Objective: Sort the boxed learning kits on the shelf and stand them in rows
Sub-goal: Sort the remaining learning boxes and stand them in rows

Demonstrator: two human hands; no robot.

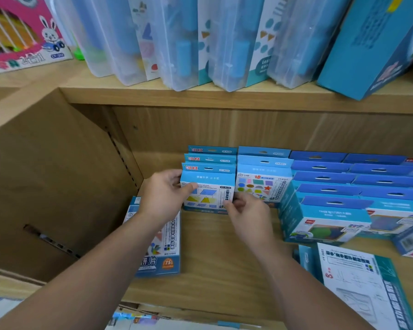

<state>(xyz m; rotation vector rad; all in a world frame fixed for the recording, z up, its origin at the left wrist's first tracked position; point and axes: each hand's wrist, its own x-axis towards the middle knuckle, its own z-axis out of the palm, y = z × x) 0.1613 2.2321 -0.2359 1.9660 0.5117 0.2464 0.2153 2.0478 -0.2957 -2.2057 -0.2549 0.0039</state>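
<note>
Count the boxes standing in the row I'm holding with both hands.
3, one behind another: the front box between the left hand and right hand, the second box behind it, the third box rearmost. Others could be hidden behind.

Centre front: a bare strip of the lower wooden shelf board [212,246] lies open from the front edge back to the upright rows.
Left: a flat blue card box [163,256] lies on the board near the wooden side panel [57,175], which walls that side.
Back left: bare board between the side panel and the rows.
Back: 2 upright rows of small light-blue card boxes [264,163], with dark-blue hang-tab boxes [343,172] to their right, fill the depth.
Overhead: open air above the box tops, capped by the upper wooden shelf board [224,98].
Row front: the left hand [162,194] and right hand [246,215] grip the front light-blue box [208,194] at its 2 side edges.
Front right: a flat white-and-teal box [358,277] covers the board.
</note>
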